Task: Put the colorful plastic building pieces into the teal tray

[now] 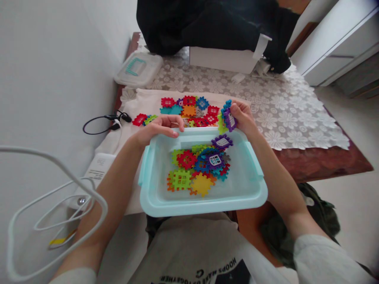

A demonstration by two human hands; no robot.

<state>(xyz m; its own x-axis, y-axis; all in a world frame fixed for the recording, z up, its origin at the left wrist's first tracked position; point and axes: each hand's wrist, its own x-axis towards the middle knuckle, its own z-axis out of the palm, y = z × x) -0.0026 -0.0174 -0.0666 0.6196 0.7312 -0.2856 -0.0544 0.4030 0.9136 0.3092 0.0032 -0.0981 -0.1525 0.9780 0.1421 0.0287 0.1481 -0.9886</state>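
The light-blue container (204,210) occupies the lower centre of the frame. It holds a loose pile of notched plastic pieces, including a yellow piece (201,184) at the near side and a purple piece (222,142) near the far wall; much of its floor is bare.

The left hand (165,127) is at the container's upper-left corner, fingers loosely curled and parted, with no piece visible in its grasp; contact with the rim cannot be confirmed. The right hand (243,114), above the upper-right corner, pinches a purple, blue and green cluster (229,119) between thumb and fingers.

Beyond the far rim, a second group of pieces, such as an orange piece (188,111), lies on the pale cloth (148,101) covering part of the tabletop (319,165). The lid (149,71) lies off the container, upper left.

The work appears partway: pieces are divided between container and cloth, and the held cluster is not yet set down. The direction of transfer cannot be determined.
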